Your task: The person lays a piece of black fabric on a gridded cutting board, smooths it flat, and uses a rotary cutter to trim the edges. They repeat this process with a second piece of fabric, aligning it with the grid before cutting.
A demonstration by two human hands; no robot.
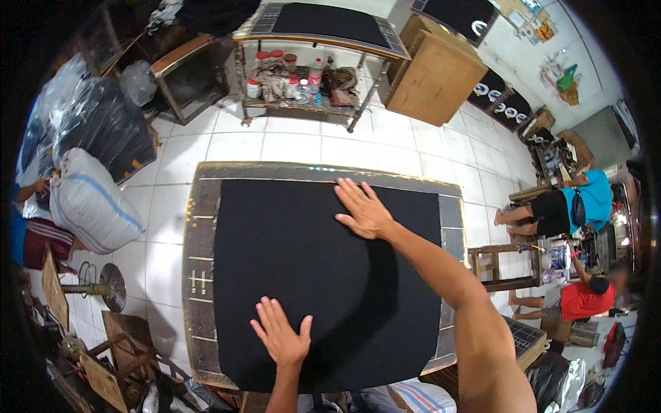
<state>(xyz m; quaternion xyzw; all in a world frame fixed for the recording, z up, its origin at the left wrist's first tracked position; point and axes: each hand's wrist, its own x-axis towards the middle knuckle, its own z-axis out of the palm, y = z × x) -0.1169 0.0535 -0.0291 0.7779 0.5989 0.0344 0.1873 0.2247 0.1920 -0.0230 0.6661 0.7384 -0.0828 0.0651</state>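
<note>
A large black cloth (303, 268) lies spread flat over a worn wooden table (200, 227) with pale marks along its left rim. My left hand (281, 334) rests palm down on the cloth near the front edge, fingers apart. My right hand (363, 208) reaches far across and lies flat with spread fingers on the cloth near its far edge. Neither hand holds anything.
A second table (323, 27) with black cloth and a shelf of bottles stands behind. Large stuffed sacks (89, 199) lie on the left. A wooden cabinet (434, 72) is at the back right. Two people (578, 206) sit on the right by a stool (499, 265).
</note>
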